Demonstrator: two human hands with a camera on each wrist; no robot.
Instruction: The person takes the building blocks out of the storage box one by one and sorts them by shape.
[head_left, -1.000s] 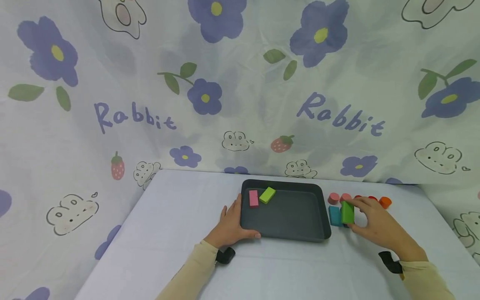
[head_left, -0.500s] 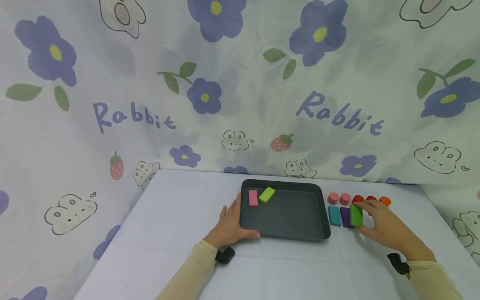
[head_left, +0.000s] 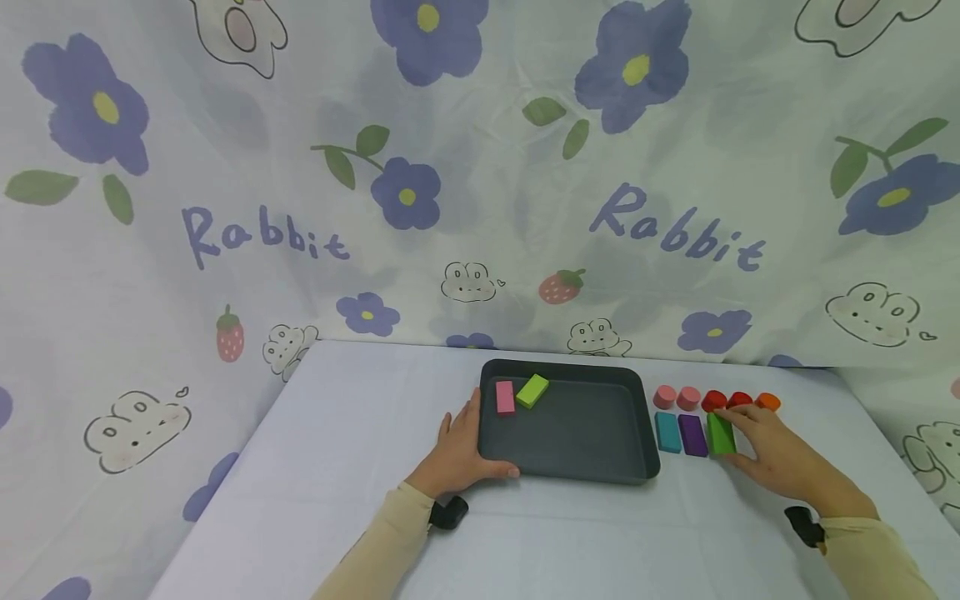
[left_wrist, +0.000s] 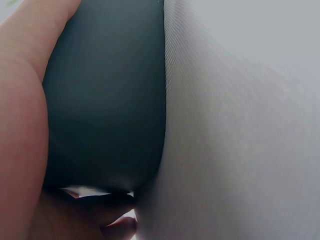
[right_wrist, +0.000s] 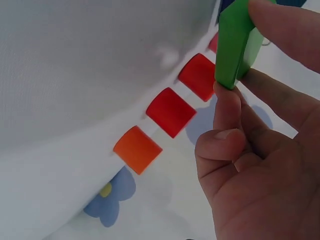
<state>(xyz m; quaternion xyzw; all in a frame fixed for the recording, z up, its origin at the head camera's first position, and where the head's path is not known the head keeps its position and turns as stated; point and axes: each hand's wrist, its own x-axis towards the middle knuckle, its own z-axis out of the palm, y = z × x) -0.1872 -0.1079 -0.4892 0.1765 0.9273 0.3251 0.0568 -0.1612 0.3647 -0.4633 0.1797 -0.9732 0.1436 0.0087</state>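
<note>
My right hand [head_left: 780,454] pinches a green rectangular block [head_left: 722,433] between thumb and fingertips, on the right of the tabletop. In the right wrist view the green block [right_wrist: 235,45] stands slanted between the fingers. Immediately left of it lie a purple block [head_left: 693,436] and a blue block [head_left: 668,432], side by side. My left hand [head_left: 459,454] rests on the front left corner of a dark grey tray [head_left: 577,471], fingers along its left side and thumb along the front. Close up, the left wrist view shows the tray's wall [left_wrist: 107,100] against that hand.
Inside the tray lie a pink block [head_left: 506,397] and a yellow-green block [head_left: 532,391]. Behind the coloured blocks runs a row of short cylinders: two pink [head_left: 664,397], two red [head_left: 714,401] and one orange [head_left: 767,402]. A patterned cloth [head_left: 420,275] hangs behind the white table.
The right hand has moved right with the green block, away from the blue block and past the purple one, which now shows fully. The block is lower and more tilted. The left hand stays put.
</note>
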